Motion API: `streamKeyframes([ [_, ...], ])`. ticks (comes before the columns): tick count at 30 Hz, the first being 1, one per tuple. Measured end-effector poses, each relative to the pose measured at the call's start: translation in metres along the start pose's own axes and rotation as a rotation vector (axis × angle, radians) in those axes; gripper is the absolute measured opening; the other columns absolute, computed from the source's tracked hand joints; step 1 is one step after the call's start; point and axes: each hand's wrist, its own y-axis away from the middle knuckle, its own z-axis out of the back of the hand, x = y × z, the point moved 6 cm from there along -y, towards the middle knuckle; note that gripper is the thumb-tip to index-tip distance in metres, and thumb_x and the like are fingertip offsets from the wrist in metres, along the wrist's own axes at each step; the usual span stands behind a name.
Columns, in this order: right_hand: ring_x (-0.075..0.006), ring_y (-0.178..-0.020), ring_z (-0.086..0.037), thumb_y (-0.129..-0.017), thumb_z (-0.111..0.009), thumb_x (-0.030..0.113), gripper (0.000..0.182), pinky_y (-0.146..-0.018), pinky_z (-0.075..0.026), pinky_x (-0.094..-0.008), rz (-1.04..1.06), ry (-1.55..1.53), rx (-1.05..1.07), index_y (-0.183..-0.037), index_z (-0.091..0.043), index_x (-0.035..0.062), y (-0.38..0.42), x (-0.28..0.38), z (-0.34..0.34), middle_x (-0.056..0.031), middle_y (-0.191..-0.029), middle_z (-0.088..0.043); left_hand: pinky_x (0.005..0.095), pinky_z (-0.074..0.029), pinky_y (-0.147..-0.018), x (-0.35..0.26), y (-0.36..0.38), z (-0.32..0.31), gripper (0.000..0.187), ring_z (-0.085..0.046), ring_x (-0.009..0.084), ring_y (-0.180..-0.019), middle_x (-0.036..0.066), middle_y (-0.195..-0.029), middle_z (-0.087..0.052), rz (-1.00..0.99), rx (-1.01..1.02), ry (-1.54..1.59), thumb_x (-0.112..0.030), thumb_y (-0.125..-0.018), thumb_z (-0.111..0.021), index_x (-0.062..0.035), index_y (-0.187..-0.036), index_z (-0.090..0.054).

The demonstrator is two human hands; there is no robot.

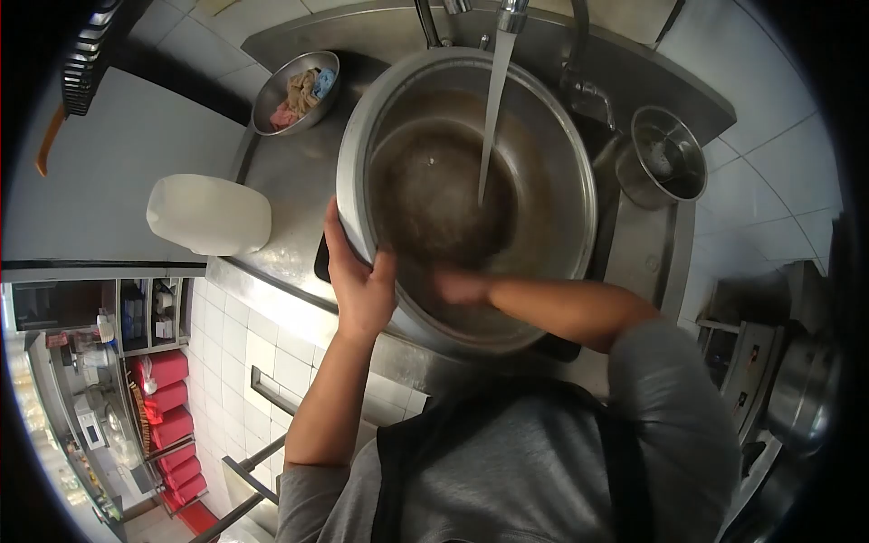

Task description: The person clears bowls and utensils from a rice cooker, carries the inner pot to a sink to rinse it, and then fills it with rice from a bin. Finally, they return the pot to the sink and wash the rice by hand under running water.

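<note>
A big metal pot [358, 154] sits in the sink, tipped a little, with brownish water pooled over its bottom. My left hand [360, 288] grips the pot's near left rim, thumb on the inner side and fingers along the outside. Inside the pot, low on the near wall, my right hand [462, 288] is smeared by motion. Its fingers do not show clearly, nor whether anything is in them. From the faucet [512, 14] above, a stream of water [494, 109] runs down into the pot.
At the upper left stands a steel bowl [262, 107] with several crumpled cloths [303, 95]. A whitish plastic jug [210, 215] lies on the left counter. A smaller metal pot [641, 181] stands right of the sink, near a second tap [593, 95]. Red bins [170, 407] line the lower left.
</note>
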Motion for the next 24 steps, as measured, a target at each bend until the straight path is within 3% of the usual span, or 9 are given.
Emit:
streamKeyframes([
  [4,-0.0221,-0.073,-0.051,-0.087,-0.046,0.027,0.018,-0.061,-0.039,-0.0370,-0.414,-0.794,-0.542,-0.090,-0.052,0.0100,-0.129,0.015,0.111,-0.0070,-0.078,-0.053,0.0331,-0.034,-0.097,-0.005,0.001,0.000,0.068,-0.046,0.0262,-0.113,0.021,-0.121,-0.046,0.030,0.000,-0.042,0.001,-0.074,-0.051,0.0014,-0.136,-0.022],
  [6,-0.0182,-0.064,-0.049,-0.089,-0.045,0.028,0.019,-0.051,-0.039,-0.0346,-0.447,-1.134,-0.763,-0.080,-0.053,0.0125,-0.143,-0.001,0.169,-0.0021,-0.067,-0.051,0.0333,-0.034,-0.097,-0.008,-0.002,-0.001,0.068,-0.046,0.0265,-0.113,0.021,-0.120,-0.046,0.033,-0.005,-0.055,0.001,-0.074,-0.051,0.0009,-0.135,-0.022],
  [9,-0.0199,-0.076,-0.062,-0.093,-0.047,0.025,0.026,-0.051,-0.046,-0.0281,-0.146,-1.615,-0.961,-0.103,-0.053,0.0016,-0.100,-0.015,0.215,-0.0095,-0.093,-0.060,0.0338,-0.035,-0.097,-0.001,-0.005,-0.001,0.068,-0.048,0.0278,-0.111,0.021,-0.117,-0.048,-0.001,0.030,-0.027,0.002,-0.074,-0.051,0.0003,-0.135,-0.022],
  [10,-0.0212,-0.079,-0.062,-0.091,-0.051,0.020,0.022,-0.056,-0.049,-0.0304,-0.048,-1.574,-0.943,-0.102,-0.053,0.0013,-0.098,-0.007,0.215,-0.0092,-0.094,-0.060,0.0346,-0.036,-0.096,0.001,-0.006,-0.001,0.068,-0.049,0.0291,-0.109,0.022,-0.116,-0.050,0.011,0.026,-0.051,0.001,-0.073,-0.052,-0.0006,-0.135,-0.023],
  [13,-0.0235,-0.080,-0.060,-0.083,-0.061,0.009,0.019,-0.063,-0.051,-0.0347,-0.147,-1.179,-0.909,-0.099,-0.053,0.0017,-0.127,0.014,0.218,-0.0091,-0.094,-0.059,0.0357,-0.037,-0.094,0.007,-0.005,-0.003,0.069,-0.051,0.0309,-0.108,0.023,-0.115,-0.051,0.092,0.013,-0.077,0.000,-0.072,-0.054,-0.0011,-0.134,-0.023],
  [19,-0.0211,-0.078,-0.059,-0.079,-0.065,0.007,0.022,-0.060,-0.050,-0.0347,-0.214,-1.158,-0.935,-0.096,-0.052,0.0043,-0.093,0.025,0.242,-0.0083,-0.090,-0.058,0.0367,-0.039,-0.093,0.018,0.000,-0.005,0.071,-0.054,0.0339,-0.106,0.025,-0.112,-0.053,0.033,-0.035,-0.150,-0.001,-0.072,-0.053,-0.0015,-0.135,-0.021],
  [21,-0.0198,-0.078,-0.059,-0.079,-0.066,0.009,0.022,-0.059,-0.050,-0.0339,-0.088,-0.913,-0.879,-0.095,-0.052,0.0051,-0.118,0.028,0.227,-0.0080,-0.091,-0.058,0.0367,-0.039,-0.093,0.017,0.001,-0.006,0.072,-0.054,0.0339,-0.106,0.025,-0.111,-0.053,0.016,-0.035,-0.170,0.000,-0.072,-0.053,-0.0012,-0.135,-0.020],
  [22,-0.0203,-0.069,-0.060,-0.079,-0.068,0.011,0.023,-0.057,-0.050,-0.0327,0.097,-0.929,-0.699,-0.095,-0.052,0.0051,-0.128,0.042,0.212,-0.0089,-0.091,-0.059,0.0366,-0.039,-0.093,0.017,0.001,-0.005,0.072,-0.054,0.0339,-0.106,0.025,-0.111,-0.053,0.008,-0.038,-0.184,0.000,-0.072,-0.053,-0.0011,-0.135,-0.020],
  [24,-0.0199,-0.069,-0.060,-0.078,-0.068,0.008,0.023,-0.059,-0.051,-0.0327,0.028,-1.071,-0.798,-0.095,-0.052,0.0048,-0.121,0.005,0.230,-0.0088,-0.090,-0.058,0.0363,-0.038,-0.093,0.016,0.006,-0.006,0.072,-0.053,0.0337,-0.106,0.025,-0.113,-0.052,0.027,-0.028,-0.206,0.000,-0.072,-0.052,-0.0006,-0.135,-0.019],
])
